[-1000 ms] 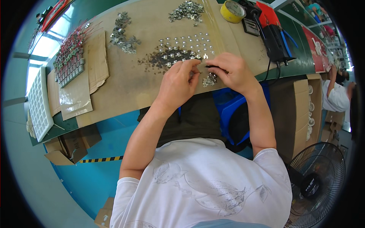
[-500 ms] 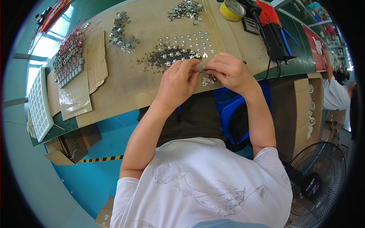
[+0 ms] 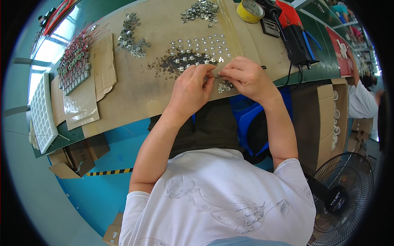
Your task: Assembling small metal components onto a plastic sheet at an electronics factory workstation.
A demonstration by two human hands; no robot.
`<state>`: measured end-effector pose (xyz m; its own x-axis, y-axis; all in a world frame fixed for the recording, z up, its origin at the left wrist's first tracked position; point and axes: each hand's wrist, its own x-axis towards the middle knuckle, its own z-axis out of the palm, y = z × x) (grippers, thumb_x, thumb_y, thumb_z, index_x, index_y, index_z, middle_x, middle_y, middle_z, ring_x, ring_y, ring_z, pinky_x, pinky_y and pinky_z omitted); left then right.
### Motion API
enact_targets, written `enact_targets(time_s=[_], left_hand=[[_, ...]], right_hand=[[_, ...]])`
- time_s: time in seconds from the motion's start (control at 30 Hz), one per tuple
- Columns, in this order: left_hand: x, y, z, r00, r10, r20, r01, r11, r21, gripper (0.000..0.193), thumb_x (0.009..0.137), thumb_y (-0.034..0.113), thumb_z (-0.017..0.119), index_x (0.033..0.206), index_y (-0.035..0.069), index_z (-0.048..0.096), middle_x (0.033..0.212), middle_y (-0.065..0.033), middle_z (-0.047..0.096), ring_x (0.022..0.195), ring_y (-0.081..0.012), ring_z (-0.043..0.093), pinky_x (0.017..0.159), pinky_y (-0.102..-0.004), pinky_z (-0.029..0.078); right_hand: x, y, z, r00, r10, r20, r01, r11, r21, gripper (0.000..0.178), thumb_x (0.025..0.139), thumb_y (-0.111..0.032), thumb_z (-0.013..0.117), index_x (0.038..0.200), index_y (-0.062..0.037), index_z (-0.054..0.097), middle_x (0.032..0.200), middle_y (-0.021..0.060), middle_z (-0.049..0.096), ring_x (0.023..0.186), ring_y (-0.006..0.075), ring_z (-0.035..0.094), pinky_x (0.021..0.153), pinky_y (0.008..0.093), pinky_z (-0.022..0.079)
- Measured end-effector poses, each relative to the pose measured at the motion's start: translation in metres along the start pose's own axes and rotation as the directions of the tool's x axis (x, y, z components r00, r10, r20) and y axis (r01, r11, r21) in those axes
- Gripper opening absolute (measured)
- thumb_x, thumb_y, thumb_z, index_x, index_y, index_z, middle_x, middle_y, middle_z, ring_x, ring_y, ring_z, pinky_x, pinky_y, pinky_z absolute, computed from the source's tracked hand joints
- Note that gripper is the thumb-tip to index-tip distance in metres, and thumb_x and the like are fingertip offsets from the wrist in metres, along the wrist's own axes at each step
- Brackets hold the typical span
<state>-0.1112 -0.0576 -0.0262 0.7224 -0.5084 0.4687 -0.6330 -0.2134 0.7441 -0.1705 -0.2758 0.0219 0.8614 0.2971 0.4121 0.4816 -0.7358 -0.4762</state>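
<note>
Close together over the table's near edge, both my hands are pinched around a tiny part. My left hand [image 3: 192,87] has thumb and fingers closed at its right side. Facing it, my right hand [image 3: 247,78] has its fingertips drawn together. What sits between the fingertips is small and dark, too small to name. Just below them lies a little heap of shiny metal pieces [image 3: 225,86]. Beyond my hands, small metal parts [image 3: 205,45] stand in rows, the nearer ones among a spread of dark brown bits [image 3: 166,65].
Heaps of metal pieces lie at the back [image 3: 201,11] and left [image 3: 132,37]. Wired components [image 3: 76,67] stand on cardboard beside a white grid tray [image 3: 43,112]. Yellow tape [image 3: 250,11] and a black soldering station [image 3: 298,43] are at right. A fan [image 3: 342,201] stands lower right.
My right hand has shifted very slightly at the fingertips. Otherwise my hands and the parts on the table look the same.
</note>
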Motion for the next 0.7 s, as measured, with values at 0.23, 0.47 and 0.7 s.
enact_targets(time_s=[0.23, 0.47, 0.7], left_hand=[[0.0001, -0.0006, 0.0009, 1.000, -0.009, -0.001, 0.009, 1.000, 0.000, 0.035, 0.086, -0.004, 0.083, 0.119, 0.006, 0.074, 0.094, -0.0064, 0.075, 0.074, -0.0182, 0.071, 0.067, -0.0312, 0.059], [0.0004, -0.0010, 0.0013, 1.000, -0.010, -0.004, 0.010, 1.000, -0.004, 0.034, 0.087, -0.003, 0.084, 0.118, 0.006, 0.075, 0.096, -0.0075, 0.075, 0.077, -0.0188, 0.073, 0.069, -0.0314, 0.060], [0.0008, -0.0013, 0.0002, 1.000, -0.012, 0.023, 0.012, 1.000, 0.018, 0.032, 0.087, 0.000, 0.086, 0.117, 0.005, 0.075, 0.096, -0.0084, 0.075, 0.077, -0.0204, 0.074, 0.069, -0.0324, 0.061]], right_hand=[[0.0016, -0.0007, -0.0010, 0.999, -0.043, 0.019, 0.044, 0.996, -0.079, 0.013, 0.083, -0.003, 0.081, 0.095, -0.0041, 0.077, 0.091, 0.0073, 0.071, 0.087, 0.0297, 0.068, 0.073, 0.0416, 0.057], [0.0025, -0.0023, 0.0016, 1.000, -0.002, 0.023, 0.003, 0.998, -0.060, 0.013, 0.081, -0.002, 0.076, 0.093, -0.0066, 0.076, 0.093, 0.0069, 0.070, 0.088, 0.0297, 0.068, 0.074, 0.0423, 0.058], [0.0059, -0.0005, -0.0025, 0.994, -0.060, 0.086, 0.072, 0.989, -0.133, 0.013, 0.081, -0.002, 0.075, 0.092, -0.0072, 0.076, 0.094, 0.0045, 0.072, 0.088, 0.0280, 0.069, 0.074, 0.0409, 0.058]])
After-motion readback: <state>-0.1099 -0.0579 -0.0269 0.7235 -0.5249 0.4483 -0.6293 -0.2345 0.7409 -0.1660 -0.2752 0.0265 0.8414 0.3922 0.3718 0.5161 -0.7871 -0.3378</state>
